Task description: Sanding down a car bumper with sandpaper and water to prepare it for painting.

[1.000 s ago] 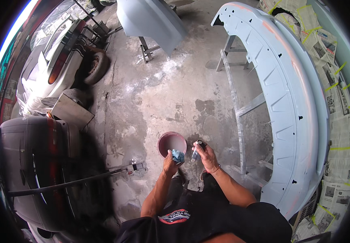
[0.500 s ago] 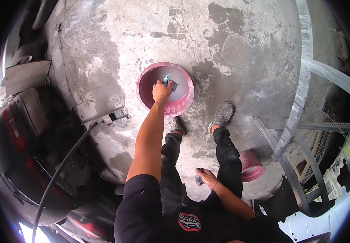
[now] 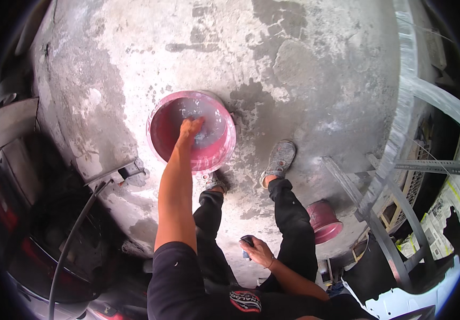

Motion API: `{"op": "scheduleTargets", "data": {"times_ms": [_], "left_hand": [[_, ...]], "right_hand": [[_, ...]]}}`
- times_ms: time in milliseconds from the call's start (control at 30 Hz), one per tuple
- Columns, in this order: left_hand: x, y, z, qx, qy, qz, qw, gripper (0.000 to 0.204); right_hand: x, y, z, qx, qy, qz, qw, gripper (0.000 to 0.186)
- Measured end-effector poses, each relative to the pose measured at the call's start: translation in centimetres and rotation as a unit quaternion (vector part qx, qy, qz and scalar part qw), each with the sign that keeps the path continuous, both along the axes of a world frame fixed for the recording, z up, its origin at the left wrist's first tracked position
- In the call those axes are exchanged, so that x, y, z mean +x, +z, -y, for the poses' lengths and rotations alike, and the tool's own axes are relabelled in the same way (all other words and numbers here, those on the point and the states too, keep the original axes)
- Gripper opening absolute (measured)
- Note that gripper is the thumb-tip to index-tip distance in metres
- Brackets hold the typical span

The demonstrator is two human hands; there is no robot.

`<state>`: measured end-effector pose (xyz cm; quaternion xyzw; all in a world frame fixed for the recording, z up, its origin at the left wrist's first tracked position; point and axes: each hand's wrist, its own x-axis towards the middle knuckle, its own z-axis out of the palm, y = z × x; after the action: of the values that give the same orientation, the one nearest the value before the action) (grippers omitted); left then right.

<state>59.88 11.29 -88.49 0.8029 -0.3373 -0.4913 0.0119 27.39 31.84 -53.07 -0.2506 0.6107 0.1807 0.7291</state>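
Note:
My left hand (image 3: pixel 190 128) reaches down into a wide pinkish-red tub (image 3: pixel 158 149) of cloudy grey water (image 3: pixel 214 124). Its fingers are at the water, closed around a limp grey-blue piece (image 3: pixel 198 138) that could be a rag or wet sandpaper; most of it is hidden by the hand and the water. Down by my legs, my right hand (image 3: pixel 260 252) grips a small dark block (image 3: pixel 247 240) with a bluish-grey underside. What kind of block it is cannot be made out.
Behind my right leg stands a smaller red bucket (image 3: pixel 323 223). A silvery metal frame (image 3: pixel 379 181) is on the right. On the left are a dark motorbike (image 3: pixel 43 213), a black hose or cable (image 3: pixel 75 229) and a metal bracket (image 3: pixel 126 172). The concrete floor (image 3: pixel 336 106) is stained.
My left hand has gone lower into the tub, taking the grey-blue piece down to the water, which now looks stirred. The view has shifted a little; my right hand keeps its hold on the block.

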Motion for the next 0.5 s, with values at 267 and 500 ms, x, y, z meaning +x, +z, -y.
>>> {"op": "scheduleTargets", "data": {"times_ms": [267, 500], "left_hand": [[2.3, 31.8, 9.1, -0.166, 0.294, -0.318, 0.886, 0.035], [-23.1, 71.9, 29.6, -0.457, -0.251, -0.237, 0.82, 0.045]], "right_hand": [[-2.3, 7.8, 11.2, -0.181, -0.004, 0.031, 0.983, 0.059], [-12.5, 40.4, 20.1, -0.611, -0.134, -0.118, 0.771, 0.051]]}}
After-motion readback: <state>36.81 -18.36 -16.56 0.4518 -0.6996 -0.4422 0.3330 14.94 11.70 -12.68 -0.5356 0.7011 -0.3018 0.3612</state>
